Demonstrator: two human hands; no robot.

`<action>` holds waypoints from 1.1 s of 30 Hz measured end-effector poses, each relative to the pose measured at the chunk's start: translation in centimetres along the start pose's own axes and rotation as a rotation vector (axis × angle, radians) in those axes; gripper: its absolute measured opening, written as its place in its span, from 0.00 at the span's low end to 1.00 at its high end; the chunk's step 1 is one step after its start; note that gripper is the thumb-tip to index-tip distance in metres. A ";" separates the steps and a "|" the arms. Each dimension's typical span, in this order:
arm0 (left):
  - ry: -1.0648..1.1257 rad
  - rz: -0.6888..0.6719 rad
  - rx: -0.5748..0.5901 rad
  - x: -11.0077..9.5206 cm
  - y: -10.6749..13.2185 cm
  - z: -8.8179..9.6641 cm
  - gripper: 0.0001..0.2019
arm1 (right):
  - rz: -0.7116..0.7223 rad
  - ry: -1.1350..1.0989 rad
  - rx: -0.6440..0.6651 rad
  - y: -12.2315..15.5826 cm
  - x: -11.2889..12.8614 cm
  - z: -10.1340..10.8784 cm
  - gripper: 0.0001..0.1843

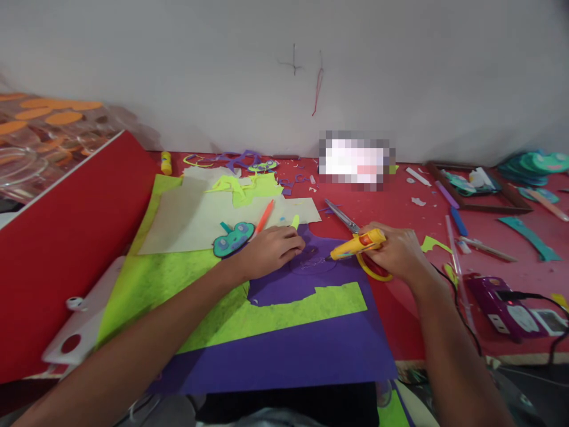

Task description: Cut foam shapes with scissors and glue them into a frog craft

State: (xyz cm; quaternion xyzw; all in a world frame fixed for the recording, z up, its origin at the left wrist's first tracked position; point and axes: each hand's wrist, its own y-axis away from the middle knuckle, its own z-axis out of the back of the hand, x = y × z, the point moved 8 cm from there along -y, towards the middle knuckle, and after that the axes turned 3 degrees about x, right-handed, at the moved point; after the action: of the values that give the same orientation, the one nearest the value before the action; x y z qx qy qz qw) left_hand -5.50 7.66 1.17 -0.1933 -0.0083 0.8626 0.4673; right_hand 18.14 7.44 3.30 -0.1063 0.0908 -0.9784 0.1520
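Note:
My right hand [395,252] is closed around a yellow glue tube [355,244], tilted with its narrow dark tip down at a purple sheet [284,362]. Below the tip, shiny squiggles lie inside a faint oval outline on the purple. Fingers out and slightly bent, my left hand [273,252] rests on the same sheet, its thumb hidden. Beside it are a teal frog-face cutout [233,238], an orange pen [265,216] and a small neon-yellow piece [296,222]. Scissors [342,216] with yellow handles lie partly under my right hand. A lime-green sheet [182,323] lies along the purple one.
A cream sheet [178,222], lime scraps [235,188] and purple scraps [244,160] cover the back of the red table. At right are a brown frame [493,204], teal pieces [531,169] and a purple device [502,308] with a cable. A red panel [75,237] rises at left.

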 end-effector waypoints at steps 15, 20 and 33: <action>-0.003 -0.009 -0.009 -0.2 -0.1 0.3 0.11 | 0.034 0.031 0.010 -0.1 0.1 0.2 0.09; -0.005 -0.001 -0.001 -0.2 -0.1 0.2 0.11 | 0.035 0.061 0.015 0.0 -0.2 0.0 0.09; -0.016 -0.040 -0.041 -0.6 -0.1 0.6 0.14 | 0.034 -0.011 -0.063 -0.1 0.8 0.7 0.10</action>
State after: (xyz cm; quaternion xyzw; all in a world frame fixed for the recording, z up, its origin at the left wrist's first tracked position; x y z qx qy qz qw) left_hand -5.39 7.35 1.95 -0.1957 -0.0333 0.8543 0.4804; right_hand 17.54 7.14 4.13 -0.1149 0.1224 -0.9718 0.1657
